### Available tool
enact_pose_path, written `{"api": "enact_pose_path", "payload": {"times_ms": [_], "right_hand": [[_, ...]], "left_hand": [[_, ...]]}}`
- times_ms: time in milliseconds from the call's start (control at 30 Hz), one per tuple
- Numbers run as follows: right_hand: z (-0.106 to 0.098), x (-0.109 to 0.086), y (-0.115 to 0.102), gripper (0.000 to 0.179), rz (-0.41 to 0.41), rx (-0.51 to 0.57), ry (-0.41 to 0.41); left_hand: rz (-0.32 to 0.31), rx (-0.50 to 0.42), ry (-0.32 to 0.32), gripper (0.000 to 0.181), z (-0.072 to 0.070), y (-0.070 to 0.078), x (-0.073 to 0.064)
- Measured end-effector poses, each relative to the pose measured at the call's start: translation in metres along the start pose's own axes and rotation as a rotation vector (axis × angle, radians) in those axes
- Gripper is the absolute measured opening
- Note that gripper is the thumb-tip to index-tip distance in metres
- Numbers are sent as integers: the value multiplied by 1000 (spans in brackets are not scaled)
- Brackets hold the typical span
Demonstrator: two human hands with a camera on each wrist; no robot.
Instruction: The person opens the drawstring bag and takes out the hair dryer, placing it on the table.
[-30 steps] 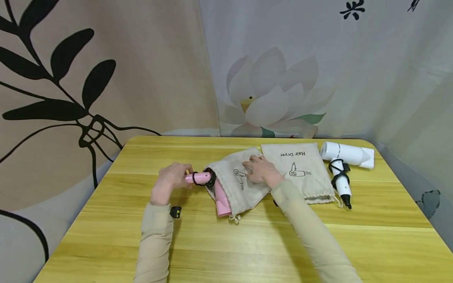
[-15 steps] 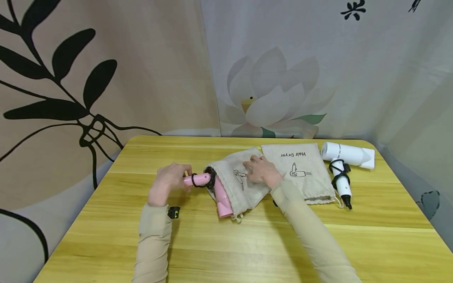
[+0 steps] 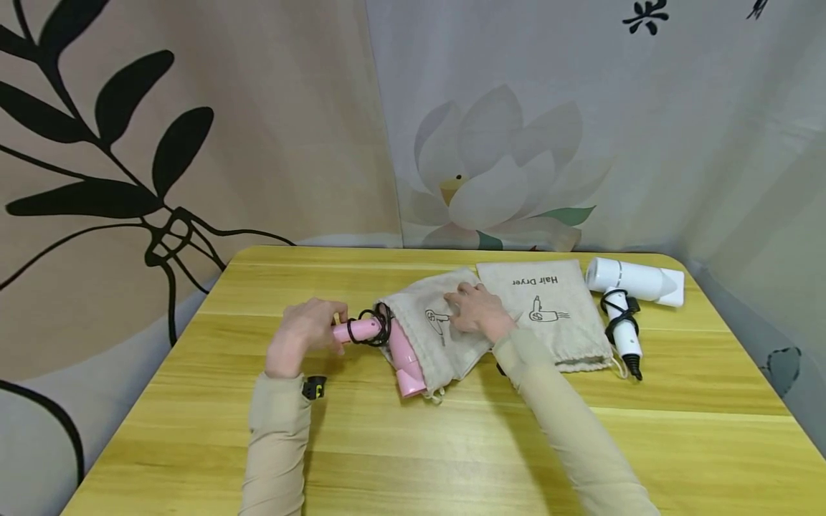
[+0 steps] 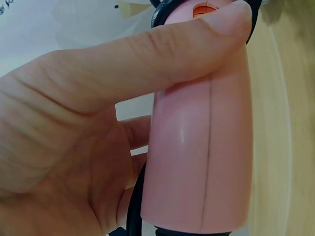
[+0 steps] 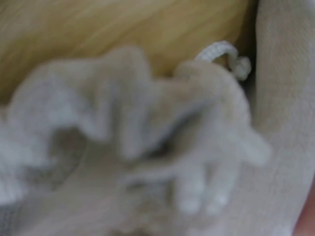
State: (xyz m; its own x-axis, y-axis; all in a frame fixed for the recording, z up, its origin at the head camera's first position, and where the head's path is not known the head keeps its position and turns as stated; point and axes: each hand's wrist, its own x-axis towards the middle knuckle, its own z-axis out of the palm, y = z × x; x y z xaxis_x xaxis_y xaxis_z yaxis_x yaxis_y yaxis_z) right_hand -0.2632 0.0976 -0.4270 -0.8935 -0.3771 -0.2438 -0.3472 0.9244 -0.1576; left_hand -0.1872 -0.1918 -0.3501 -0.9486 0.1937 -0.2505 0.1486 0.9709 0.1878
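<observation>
A pink hair dryer [image 3: 406, 365] lies half inside a beige cloth drawstring bag [image 3: 413, 301], its nozzle and folding handle showing at the bag's mouth. My left hand [image 3: 306, 333] grips the handle end. In the left wrist view my thumb lies across the pink handle [image 4: 197, 147], the fingers passing behind it. Black cord [image 3: 381, 326] is looped around the handle by the hinge. With fingers spread, my right hand [image 3: 477, 312] presses on the bag near its far right side. The right wrist view shows blurred, gathered cloth [image 5: 133, 108] and a white drawstring [image 5: 221, 51].
To the right lies a second cloth bag [image 3: 548, 337], printed "Hair Dryer", partly under my right forearm. A white hair dryer [image 3: 629, 279], its cord wrapped around the handle, sits beyond it. A patterned curtain [image 3: 310, 129] hangs behind the wooden table [image 3: 400, 459].
My left hand has shifted slightly left with the pink handle, and the black cord loops have loosened and spread along it. My right hand stays on the bag.
</observation>
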Motion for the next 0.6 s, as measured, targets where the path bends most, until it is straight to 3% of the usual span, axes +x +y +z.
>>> {"api": "enact_pose_path", "payload": {"times_ms": [600], "right_hand": [[0, 1, 0, 59, 9, -6, 4]], "left_hand": [[-7, 21, -24, 40, -8, 5, -12]]}}
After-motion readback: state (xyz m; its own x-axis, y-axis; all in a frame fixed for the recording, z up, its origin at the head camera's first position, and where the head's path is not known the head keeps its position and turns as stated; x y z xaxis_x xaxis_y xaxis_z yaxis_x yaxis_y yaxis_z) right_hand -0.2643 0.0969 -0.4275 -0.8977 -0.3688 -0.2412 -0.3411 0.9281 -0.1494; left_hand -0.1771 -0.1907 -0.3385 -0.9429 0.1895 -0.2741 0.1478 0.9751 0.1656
